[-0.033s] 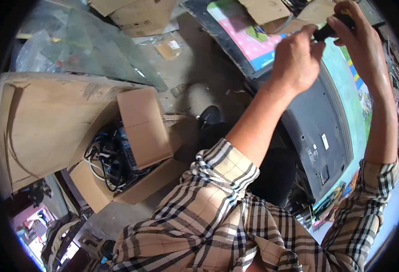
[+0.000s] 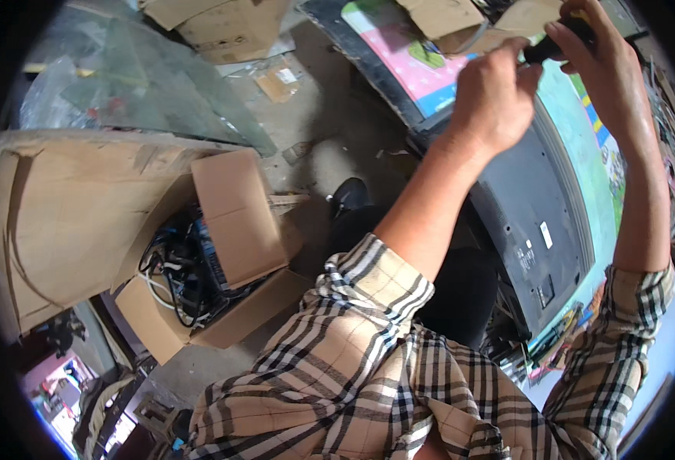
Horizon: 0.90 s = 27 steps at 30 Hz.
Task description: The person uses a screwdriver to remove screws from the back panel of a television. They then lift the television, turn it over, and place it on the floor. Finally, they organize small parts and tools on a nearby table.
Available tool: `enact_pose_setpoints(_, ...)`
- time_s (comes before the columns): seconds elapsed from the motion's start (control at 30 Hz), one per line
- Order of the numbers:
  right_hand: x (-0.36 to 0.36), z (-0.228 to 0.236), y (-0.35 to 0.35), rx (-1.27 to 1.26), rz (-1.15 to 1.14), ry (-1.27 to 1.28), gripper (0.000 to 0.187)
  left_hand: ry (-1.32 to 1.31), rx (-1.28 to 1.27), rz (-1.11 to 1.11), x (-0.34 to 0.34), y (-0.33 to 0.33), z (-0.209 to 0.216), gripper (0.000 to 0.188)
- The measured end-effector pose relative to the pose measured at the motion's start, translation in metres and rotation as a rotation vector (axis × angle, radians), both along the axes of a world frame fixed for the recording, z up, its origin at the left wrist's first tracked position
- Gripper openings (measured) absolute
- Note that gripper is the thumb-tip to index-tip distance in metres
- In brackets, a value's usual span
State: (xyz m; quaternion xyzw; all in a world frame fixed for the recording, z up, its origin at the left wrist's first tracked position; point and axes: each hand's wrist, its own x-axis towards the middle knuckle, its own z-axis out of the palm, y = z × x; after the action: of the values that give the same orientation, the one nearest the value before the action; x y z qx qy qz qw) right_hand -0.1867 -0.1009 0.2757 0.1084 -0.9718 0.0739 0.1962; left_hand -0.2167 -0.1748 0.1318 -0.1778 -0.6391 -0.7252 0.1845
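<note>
At the far right, both my hands are raised over the worktop. My right hand (image 2: 604, 77) is closed round a black tool with a bit of yellow (image 2: 544, 50); a thin dark rod shows past its knuckles. My left hand (image 2: 494, 100) is closed at the tool's left end, its fingertips partly hidden. What kind of tool it is, I cannot make out. Below the hands lies a black flat panel (image 2: 537, 215), like the back of a screen, with white labels. It rests on a worktop with a colourful printed cover (image 2: 387, 54).
An open cardboard box (image 2: 242, 215) of black cables (image 2: 176, 268) stands left of my legs, beside a large wooden board (image 2: 77, 215). Glass sheets (image 2: 161, 84) lean behind it. More cardboard (image 2: 230, 31) lies at the back, and another carton (image 2: 445, 19) sits on the worktop.
The whole view has shifted slightly. Both hands sit a little higher and further left in the picture, still closed on the tool. The thin rod now shows beyond my right hand.
</note>
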Motion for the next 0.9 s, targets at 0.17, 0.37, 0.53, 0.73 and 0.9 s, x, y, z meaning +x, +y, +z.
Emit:
enact_pose_setpoints(0.17,0.008,-0.003,-0.019,0.025,-0.114,0.063,0.022,-0.088,0.243,0.034,-0.024,-0.045,-0.012,0.030)
enact_pose_setpoints(0.37,0.027,0.030,0.005,-0.062,-0.166,0.178,0.018,-0.210,0.670,0.299,-0.024,-0.059,-0.005,0.023)
enact_pose_setpoints(0.53,-0.019,0.066,0.091,-0.287,0.124,0.101,0.033,-0.005,0.594,0.470,0.001,-0.055,0.024,0.020)
enact_pose_setpoints(0.73,-0.098,-0.084,-0.055,-0.413,0.370,-0.005,0.029,0.292,0.305,0.611,0.021,-0.049,0.024,0.013)
enact_pose_setpoints(0.9,-0.154,-0.199,-0.096,-0.295,0.460,0.132,0.029,0.156,0.472,0.490,0.007,-0.040,0.033,0.006)
